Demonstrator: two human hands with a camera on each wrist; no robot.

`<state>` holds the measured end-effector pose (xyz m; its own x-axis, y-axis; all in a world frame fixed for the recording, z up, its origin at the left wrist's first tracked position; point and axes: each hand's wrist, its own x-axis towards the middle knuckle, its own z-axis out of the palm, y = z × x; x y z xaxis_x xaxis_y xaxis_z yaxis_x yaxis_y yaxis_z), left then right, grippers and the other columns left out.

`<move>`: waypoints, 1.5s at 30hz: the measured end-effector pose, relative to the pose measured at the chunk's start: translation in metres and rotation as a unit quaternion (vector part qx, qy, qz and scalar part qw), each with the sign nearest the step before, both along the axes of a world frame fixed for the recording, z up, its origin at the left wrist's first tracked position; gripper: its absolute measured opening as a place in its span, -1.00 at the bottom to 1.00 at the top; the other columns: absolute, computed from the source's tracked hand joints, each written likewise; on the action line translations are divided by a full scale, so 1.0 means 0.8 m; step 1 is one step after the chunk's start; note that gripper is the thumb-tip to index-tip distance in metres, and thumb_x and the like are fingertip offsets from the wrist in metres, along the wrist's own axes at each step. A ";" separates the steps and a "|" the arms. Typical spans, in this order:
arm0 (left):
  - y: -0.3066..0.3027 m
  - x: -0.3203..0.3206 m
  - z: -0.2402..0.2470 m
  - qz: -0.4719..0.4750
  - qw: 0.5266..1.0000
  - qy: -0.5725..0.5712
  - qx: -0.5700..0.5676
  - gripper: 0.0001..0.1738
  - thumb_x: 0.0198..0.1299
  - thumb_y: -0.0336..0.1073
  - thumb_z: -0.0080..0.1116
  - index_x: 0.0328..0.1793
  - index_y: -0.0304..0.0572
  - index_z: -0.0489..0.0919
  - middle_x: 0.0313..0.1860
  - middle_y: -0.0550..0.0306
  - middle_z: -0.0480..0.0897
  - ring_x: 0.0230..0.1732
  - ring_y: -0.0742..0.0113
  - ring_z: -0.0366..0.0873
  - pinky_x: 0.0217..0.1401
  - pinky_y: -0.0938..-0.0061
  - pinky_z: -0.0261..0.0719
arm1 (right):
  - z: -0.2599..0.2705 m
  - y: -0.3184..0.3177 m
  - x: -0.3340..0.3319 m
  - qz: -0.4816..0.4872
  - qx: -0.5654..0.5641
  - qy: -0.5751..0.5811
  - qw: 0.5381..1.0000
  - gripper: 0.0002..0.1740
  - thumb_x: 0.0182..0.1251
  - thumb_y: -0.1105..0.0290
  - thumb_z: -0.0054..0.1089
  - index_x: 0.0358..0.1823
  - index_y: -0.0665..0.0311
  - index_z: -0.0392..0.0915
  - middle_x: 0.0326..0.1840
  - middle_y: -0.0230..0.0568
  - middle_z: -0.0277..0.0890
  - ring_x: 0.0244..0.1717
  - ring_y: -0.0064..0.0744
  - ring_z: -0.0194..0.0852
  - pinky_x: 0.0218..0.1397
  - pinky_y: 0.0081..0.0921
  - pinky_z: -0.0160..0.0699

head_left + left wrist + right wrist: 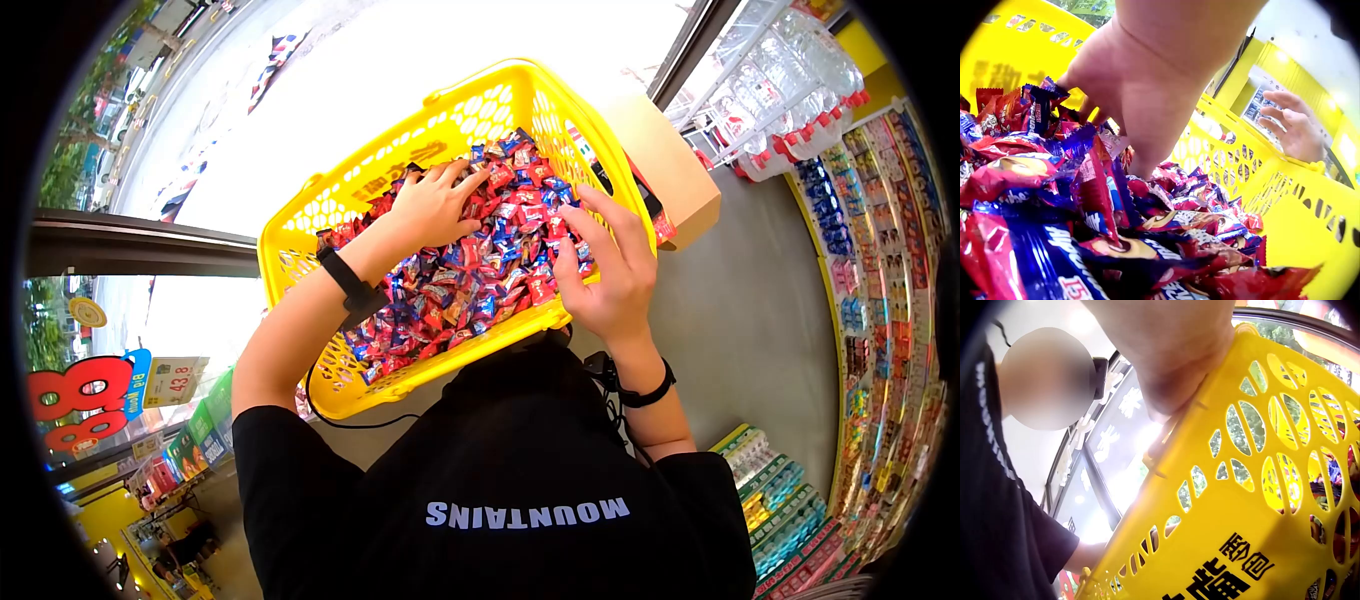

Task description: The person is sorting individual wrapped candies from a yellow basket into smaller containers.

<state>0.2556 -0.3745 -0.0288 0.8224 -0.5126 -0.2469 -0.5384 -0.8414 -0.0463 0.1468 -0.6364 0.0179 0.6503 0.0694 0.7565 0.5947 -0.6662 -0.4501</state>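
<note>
A yellow plastic basket [540, 325] with cut-out holes holds a heap of small wrapped candies [450, 285] in red and blue wrappers. My left hand [430, 205] lies on the candies toward the far side, fingers spread. In the left wrist view, the fingertips of the left hand [1141, 94] are partly hidden among the wrappers. My right hand [620, 265] is at the basket's right end, fingers extended over the rim and the thumb apart. The left wrist view shows this right hand [1294, 125] above the rim, holding nothing.
A cardboard box [670, 170] stands just beyond the basket's right end. Shelves of packaged goods [880, 300] line the right side, with bottled water packs [790, 90] at the upper right. Glass and a dark frame [140, 245] lie to the left. A black cable [360, 425] hangs below the basket.
</note>
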 end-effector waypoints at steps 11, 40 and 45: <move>0.044 -0.051 0.029 -0.016 0.995 0.060 0.084 0.32 -0.10 0.41 0.66 0.81 0.46 0.22 0.83 -0.01 0.15 0.76 -0.38 0.18 0.57 -0.55 0.36 | 0.001 0.002 0.001 -0.001 -0.005 -0.002 1.000 -0.61 0.18 0.53 0.44 0.08 0.24 0.78 0.23 -0.09 0.72 0.12 -0.03 0.75 0.19 -0.20 0.74; 0.094 -0.078 0.099 -0.032 0.965 0.255 0.053 -0.01 0.01 0.19 0.67 0.67 0.58 0.55 0.91 -0.07 0.04 0.79 -0.59 0.03 0.69 -0.35 0.35 | 0.002 0.002 0.001 0.006 -0.013 -0.001 1.000 -0.66 0.18 0.51 0.45 0.03 0.26 0.79 0.15 -0.14 0.75 0.08 -0.05 0.74 0.22 -0.16 0.71; 0.086 -0.072 0.112 -0.080 0.942 0.324 0.031 -0.11 0.15 0.10 0.60 0.67 0.52 0.55 0.89 -0.14 0.09 0.81 -0.50 0.03 0.76 -0.25 0.25 | 0.004 0.002 0.001 0.007 -0.016 -0.003 1.000 -0.67 0.18 0.52 0.44 0.02 0.26 0.79 0.14 -0.14 0.75 0.07 -0.05 0.73 0.21 -0.15 0.71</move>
<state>0.1978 -0.3055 0.0610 0.4021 -0.5862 -0.7033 -0.5908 -0.7530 0.2899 0.1472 -0.6352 0.0211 0.6440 0.1033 0.7580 0.6074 -0.6714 -0.4246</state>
